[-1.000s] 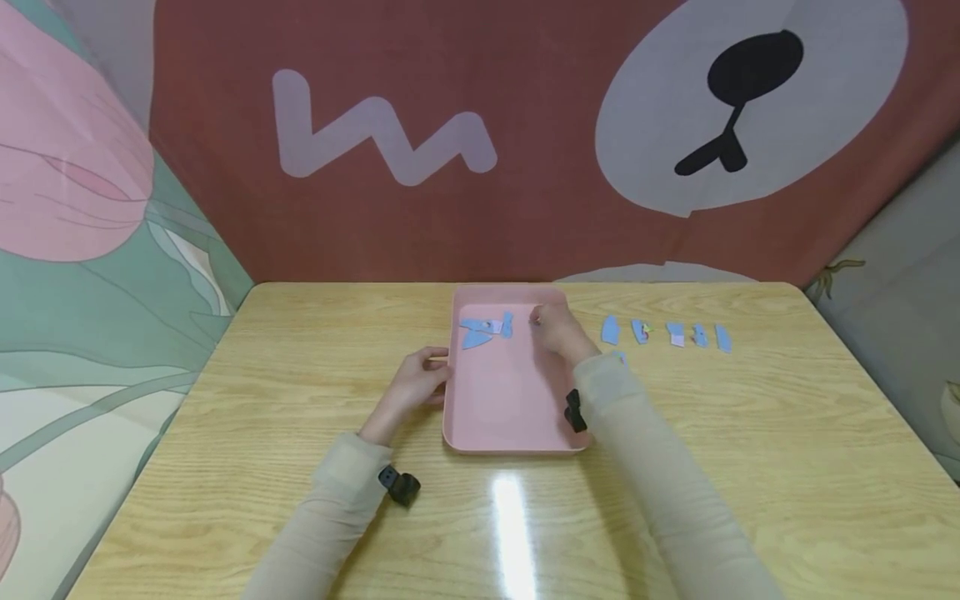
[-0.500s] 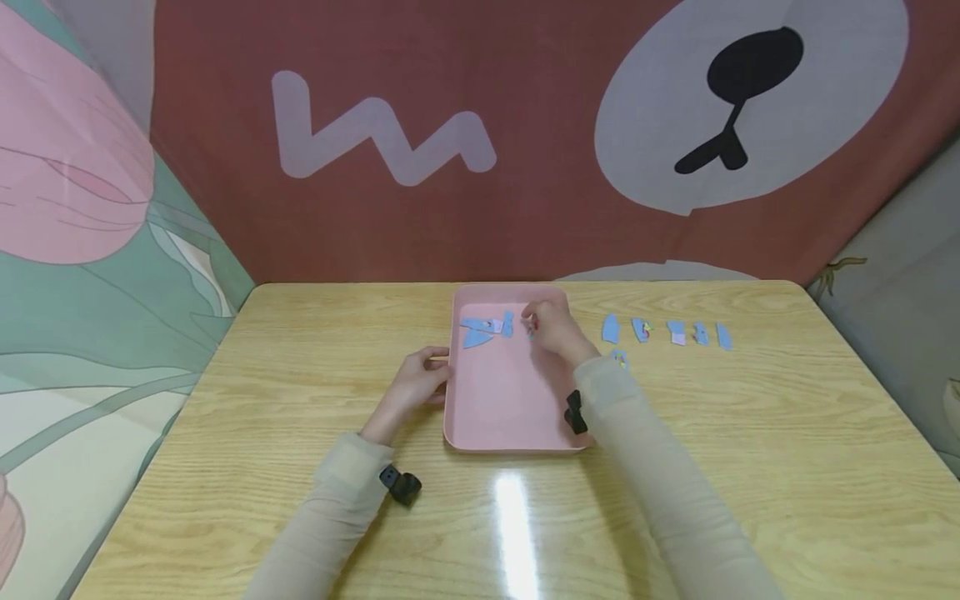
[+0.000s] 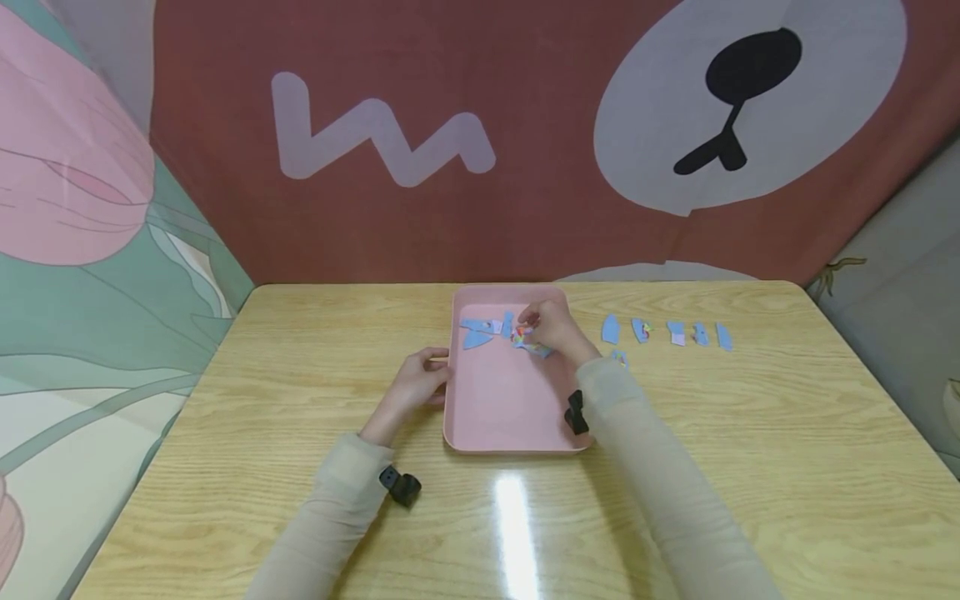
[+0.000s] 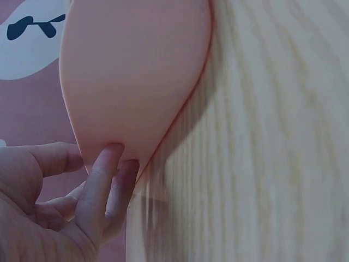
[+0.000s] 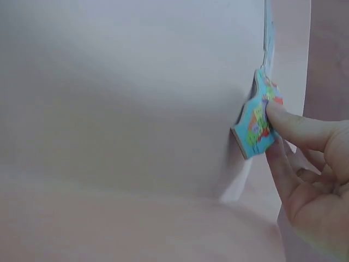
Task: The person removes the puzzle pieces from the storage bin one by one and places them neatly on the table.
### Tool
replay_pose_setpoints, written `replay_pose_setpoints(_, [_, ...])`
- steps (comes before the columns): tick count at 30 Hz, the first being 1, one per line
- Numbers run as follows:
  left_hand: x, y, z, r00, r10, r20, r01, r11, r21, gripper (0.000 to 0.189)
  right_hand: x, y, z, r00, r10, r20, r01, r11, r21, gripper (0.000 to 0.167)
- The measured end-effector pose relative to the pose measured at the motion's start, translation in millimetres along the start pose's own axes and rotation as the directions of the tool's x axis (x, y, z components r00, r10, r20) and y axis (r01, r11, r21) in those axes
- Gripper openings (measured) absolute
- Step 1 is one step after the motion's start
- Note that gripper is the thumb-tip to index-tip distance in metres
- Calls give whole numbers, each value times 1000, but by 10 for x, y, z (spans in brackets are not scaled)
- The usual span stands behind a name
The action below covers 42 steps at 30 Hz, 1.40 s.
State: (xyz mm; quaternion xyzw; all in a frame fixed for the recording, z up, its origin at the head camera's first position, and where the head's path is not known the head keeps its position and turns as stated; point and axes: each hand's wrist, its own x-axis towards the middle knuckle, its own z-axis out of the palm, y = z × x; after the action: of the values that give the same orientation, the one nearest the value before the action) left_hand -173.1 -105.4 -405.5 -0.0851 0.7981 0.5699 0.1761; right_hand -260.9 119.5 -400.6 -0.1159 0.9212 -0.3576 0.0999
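Observation:
My right hand (image 3: 555,327) is over the upper right of the pink tray (image 3: 502,408). Its thumb and finger pinch a light-blue jigsaw puzzle piece (image 5: 252,123) with a colourful print, held edge-on close to the tray floor in the right wrist view. To its left inside the tray lie several blue puzzle pieces (image 3: 477,339), some edge to edge. My left hand (image 3: 415,382) is at the tray's left side. In the left wrist view its extended fingers (image 4: 101,180) touch the outer wall of the tray.
Several loose puzzle pieces (image 3: 677,333) lie in a row on the wooden table (image 3: 750,433) right of the tray, with one more piece (image 3: 620,358) just below the row. A printed curtain (image 3: 450,225) hangs behind the table's back edge.
My right hand has shifted slightly left and turned the puzzle piece, so its colourful face now shows beside the other pieces. My left hand and the tray have stayed put.

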Motion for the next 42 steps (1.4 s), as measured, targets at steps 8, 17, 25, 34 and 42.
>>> replay_pose_setpoints(8, [-9, 0, 6, 1000, -5, -7, 5, 1000, 6, 44, -62, -99, -65, 999, 28, 46, -29, 1000, 10, 22])
replay_pose_setpoints(17, [-1, -15, 8, 1000, -3, -6, 2, 1000, -5, 44, -60, -125, -121, 986, 99, 133, -128, 964, 234, 28])
replay_pose_setpoints(25, [-8, -2, 5, 1000, 8, -17, -8, 1000, -1, 43, -95, -90, -267, 975, 79, 206, -163, 885, 435, 44])
replay_pose_setpoints(34, [-25, 9, -2, 1000, 19, -21, -19, 1000, 18, 44, -212, 68, -550, 955, 105, 277, -239, 827, 509, 54])
replay_pose_setpoints(42, [-17, 1, -3, 1000, 7, -18, -7, 1000, 1, 44, -380, 383, -838, 958, 79, 277, -221, 818, 531, 58])
